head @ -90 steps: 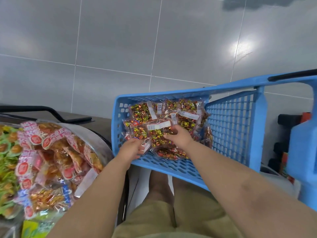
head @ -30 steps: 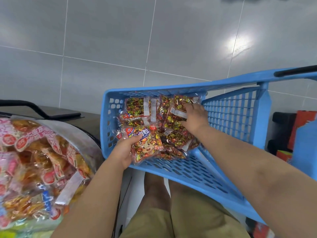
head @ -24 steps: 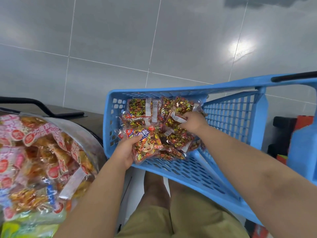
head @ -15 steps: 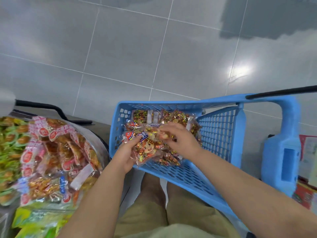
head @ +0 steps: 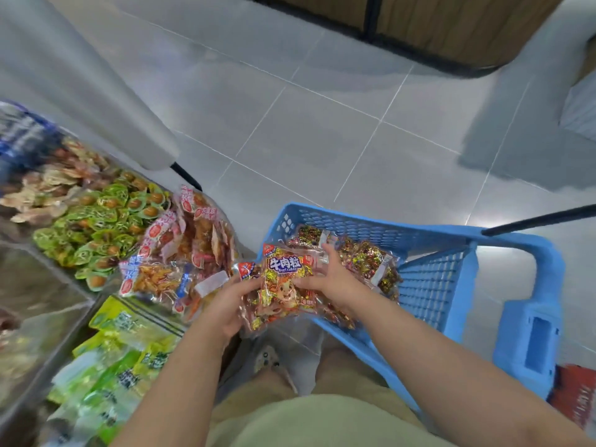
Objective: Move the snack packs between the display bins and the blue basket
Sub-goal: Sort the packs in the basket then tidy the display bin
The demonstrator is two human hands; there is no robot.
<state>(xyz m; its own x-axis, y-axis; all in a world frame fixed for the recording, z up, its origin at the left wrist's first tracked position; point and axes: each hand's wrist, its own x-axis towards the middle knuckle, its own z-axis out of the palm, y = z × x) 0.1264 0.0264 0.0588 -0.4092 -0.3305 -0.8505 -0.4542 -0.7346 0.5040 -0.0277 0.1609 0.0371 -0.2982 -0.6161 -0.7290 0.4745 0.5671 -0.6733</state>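
Observation:
A stack of clear beef-cube snack packs [head: 280,287] with red and gold sweets inside sits over the near left corner of the blue basket [head: 429,285]. My left hand [head: 230,304] grips the stack's left edge from below. My right hand [head: 329,279] grips its right side, fingers spread over the top pack. More packs of the same kind [head: 364,258] lie deeper in the basket behind my right hand. The display bins [head: 48,321] stand at the left, with orange packs [head: 180,253] nearest the basket.
Green egg packs [head: 96,227] and pale green packs [head: 125,346] fill other bins at the left. A grey pillar [head: 96,85] rises behind them. The basket's black handle [head: 541,219] sticks out right. Grey floor tiles [head: 322,130] lie ahead. My legs are below.
My right hand came back from the far packs to join my left on one stack. The stack has risen toward the basket's near left corner. The view has tilted up and left.

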